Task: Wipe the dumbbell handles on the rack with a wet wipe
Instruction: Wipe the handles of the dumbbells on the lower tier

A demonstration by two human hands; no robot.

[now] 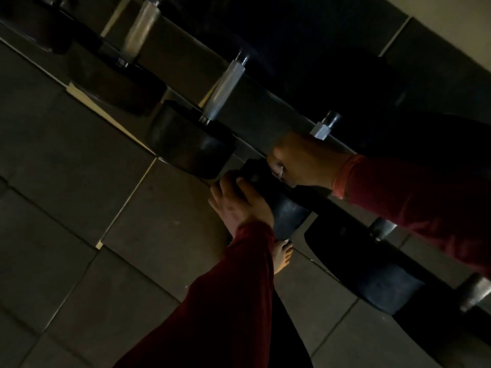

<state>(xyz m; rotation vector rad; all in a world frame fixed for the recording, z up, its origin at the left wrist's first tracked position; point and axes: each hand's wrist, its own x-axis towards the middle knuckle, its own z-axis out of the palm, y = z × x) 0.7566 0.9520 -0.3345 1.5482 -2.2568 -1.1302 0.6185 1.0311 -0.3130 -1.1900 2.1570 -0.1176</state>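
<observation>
Both hands were on one dumbbell in a dim row on the rack.

The right hand [305,160] was clenched around the knurled handle [320,130] of that dumbbell, a pale scrap, maybe the wet wipe [279,171], showing under the fingers. The left hand [239,203] lay with curled fingers over the dumbbell's black near head [265,181]. Two more handles [225,88] sat bare farther along the rack [265,107]. Red sleeves [411,192] covered both arms, and a bare foot [283,254] stood on the tiled floor [79,181].
</observation>
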